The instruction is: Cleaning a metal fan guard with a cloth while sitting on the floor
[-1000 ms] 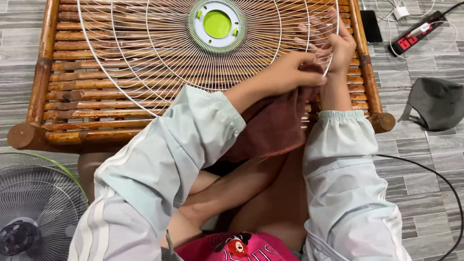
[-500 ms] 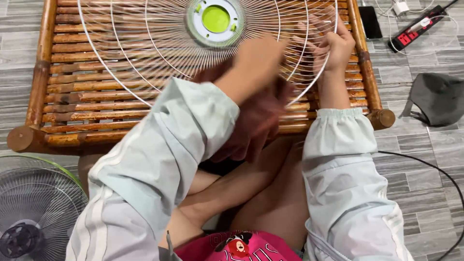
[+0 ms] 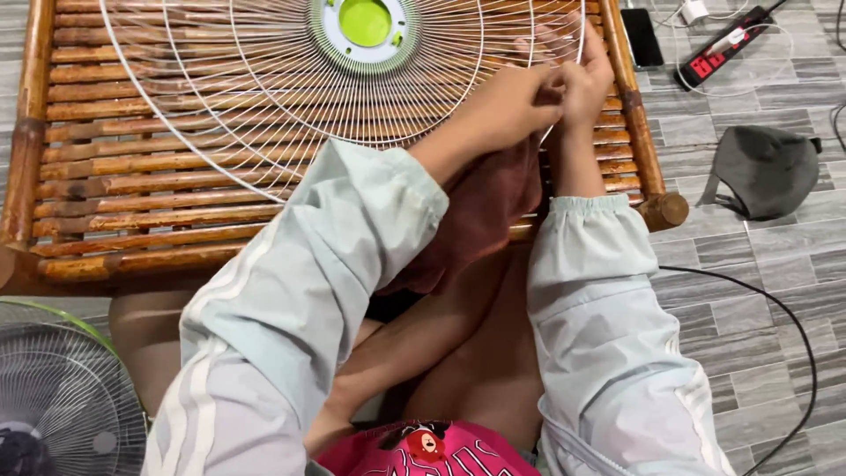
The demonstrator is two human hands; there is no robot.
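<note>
Holding: my left hand (image 3: pixel 511 110) was closed around a brown cloth (image 3: pixel 480 216), fingers curled tight over its top end, pressed against the rim of the white wire fan grille (image 3: pixel 264 97).
Right hand: my right hand (image 3: pixel 583 79) gripped the grille's outer ring, thumb on the near side and fingers (image 3: pixel 551 42) poking through the wires behind it; it touched my left hand.
Cloth: bunched inside my left fist at the grille's right edge, the rest hung down below the fingers, over the near rail of the bamboo bench (image 3: pixel 132 229) and toward my lap.
Grille: it lay tilted over the bench, its green and white hub (image 3: pixel 364 26) near the top of the view, well apart from both hands.
Floor right: a dark phone (image 3: pixel 641 37), a power strip (image 3: pixel 724 47) with white cable, and a grey cap (image 3: pixel 767 172) sat on the grey tiles.
Floor left: another fan (image 3: pixel 62 397) stood at the lower left corner.
</note>
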